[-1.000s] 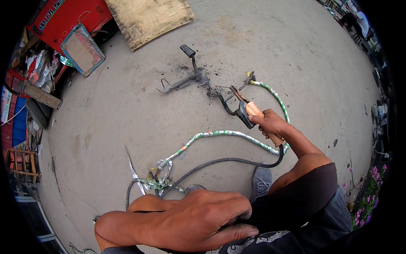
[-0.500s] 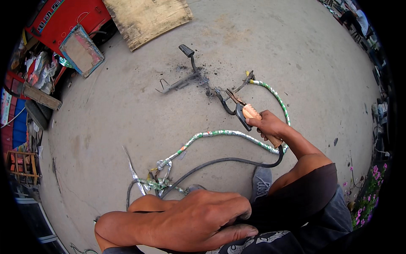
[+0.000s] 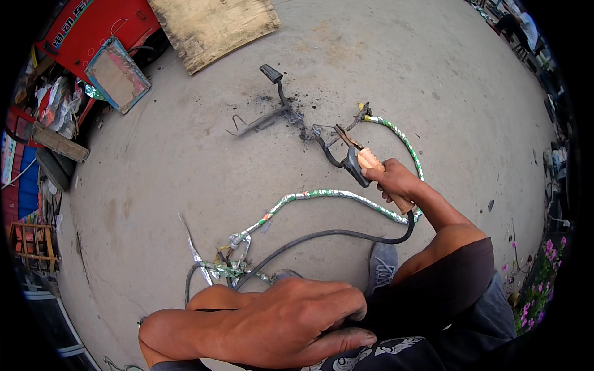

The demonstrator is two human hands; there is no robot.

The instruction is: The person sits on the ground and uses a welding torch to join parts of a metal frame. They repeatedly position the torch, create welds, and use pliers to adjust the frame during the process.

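Observation:
My right hand (image 3: 396, 180) grips a welding electrode holder (image 3: 371, 159) by its orange-tan handle, with its copper-coloured jaws pointing up and left. A thin dark line runs near the jaw tips; whether it is a rod in them I cannot tell. Below the jaws lies a sooty metal pedal bracket (image 3: 266, 120) on the concrete. One black pedal (image 3: 270, 73) tops its far arm, and another black pedal (image 3: 354, 168) sits just behind the holder. My left hand (image 3: 309, 318) hangs loosely over my knee, forefinger bent, thumb apart; no object shows in it, and its other fingers are hidden.
A dark cable (image 3: 322, 234) trails from the holder toward my feet. A green-and-silver wrapped cable (image 3: 337, 193) loops around to a clamp (image 3: 366, 111) near the bracket. Plywood (image 3: 216, 28) and a red vehicle (image 3: 99, 31) stand far left; pink flowers (image 3: 538, 284) grow at right.
My right hand and the electrode holder have shifted slightly right, and the jaws have moved a little away from the bracket's middle. My left hand stays where it was.

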